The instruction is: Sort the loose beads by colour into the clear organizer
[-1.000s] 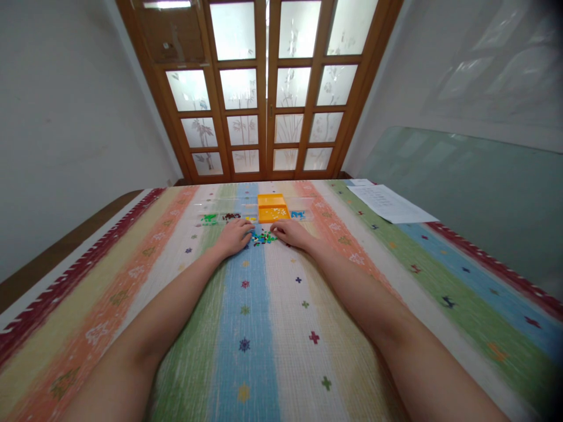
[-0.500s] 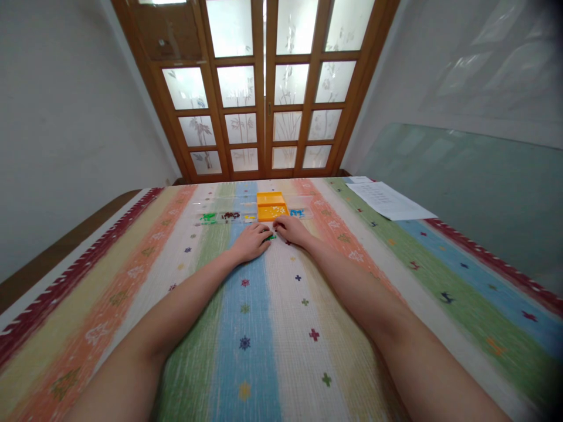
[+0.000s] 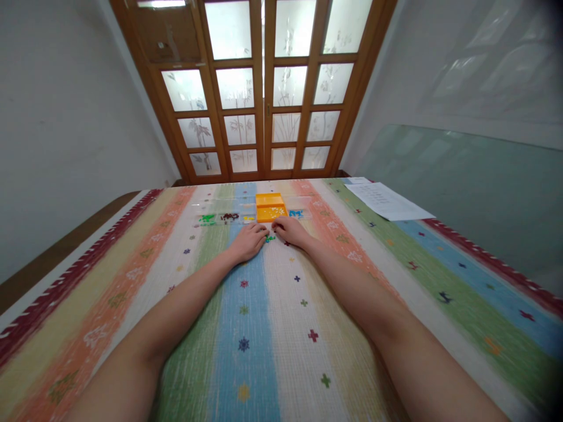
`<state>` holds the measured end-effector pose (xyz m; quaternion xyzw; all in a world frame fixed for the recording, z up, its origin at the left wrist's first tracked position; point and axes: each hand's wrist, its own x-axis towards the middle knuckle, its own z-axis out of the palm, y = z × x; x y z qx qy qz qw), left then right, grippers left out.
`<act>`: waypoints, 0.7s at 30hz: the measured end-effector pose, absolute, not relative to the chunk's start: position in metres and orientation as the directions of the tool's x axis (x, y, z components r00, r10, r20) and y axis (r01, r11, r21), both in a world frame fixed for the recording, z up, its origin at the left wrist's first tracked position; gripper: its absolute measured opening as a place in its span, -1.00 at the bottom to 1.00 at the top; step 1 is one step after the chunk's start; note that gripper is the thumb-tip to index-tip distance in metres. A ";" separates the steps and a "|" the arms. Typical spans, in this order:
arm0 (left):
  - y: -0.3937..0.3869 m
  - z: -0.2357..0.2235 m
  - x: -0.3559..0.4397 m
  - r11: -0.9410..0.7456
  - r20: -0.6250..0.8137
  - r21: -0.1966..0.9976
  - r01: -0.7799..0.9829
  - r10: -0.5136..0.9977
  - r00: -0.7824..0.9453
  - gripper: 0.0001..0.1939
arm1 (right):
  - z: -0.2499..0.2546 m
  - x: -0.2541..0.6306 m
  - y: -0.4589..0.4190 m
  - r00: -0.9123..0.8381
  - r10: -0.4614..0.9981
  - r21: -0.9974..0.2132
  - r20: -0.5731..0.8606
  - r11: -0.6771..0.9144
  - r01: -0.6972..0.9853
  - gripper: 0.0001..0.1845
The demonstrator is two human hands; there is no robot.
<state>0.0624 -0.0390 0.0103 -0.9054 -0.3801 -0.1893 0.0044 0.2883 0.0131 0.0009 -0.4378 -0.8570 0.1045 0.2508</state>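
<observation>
My left hand (image 3: 250, 241) lies on the striped cloth, its fingers stretched forward and slightly bent, their tips beside several tiny green and blue pieces (image 3: 270, 239). Across the small gap, my right hand (image 3: 291, 231) rests with curled fingers and the thumb close to them; whatever they hold is too small to see. Just beyond both hands stands an open orange box (image 3: 265, 215) with small white pieces in it. A clear plastic case (image 3: 303, 212) spreads to either side of the box. Its compartments hold green pieces (image 3: 206, 218), dark brown pieces (image 3: 230, 216), yellow pieces (image 3: 248, 218) and blue pieces (image 3: 296, 214).
A striped, patterned tablecloth (image 3: 246, 363) covers the table. Printed paper sheets (image 3: 387, 201) lie at the far right. A pale glass panel (image 3: 475, 181) leans along the right wall, and wooden glazed doors (image 3: 266, 117) stand behind the table.
My left fingers have drawn back slightly to the left, so more of the green and blue pieces shows. My right hand stays nearly where it was.
</observation>
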 end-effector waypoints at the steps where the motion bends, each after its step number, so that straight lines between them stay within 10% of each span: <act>1: -0.038 0.011 0.061 -0.709 0.355 0.141 0.691 0.688 0.633 -0.60 | 0.001 0.288 0.013 -0.491 0.802 -0.399 0.339 0.596 0.697 -0.78; 21: 0.024 0.008 -0.078 -0.179 0.541 0.462 0.869 0.833 -0.116 -0.59 | 0.009 0.289 0.006 -0.490 0.812 -0.419 0.318 0.584 0.695 -0.78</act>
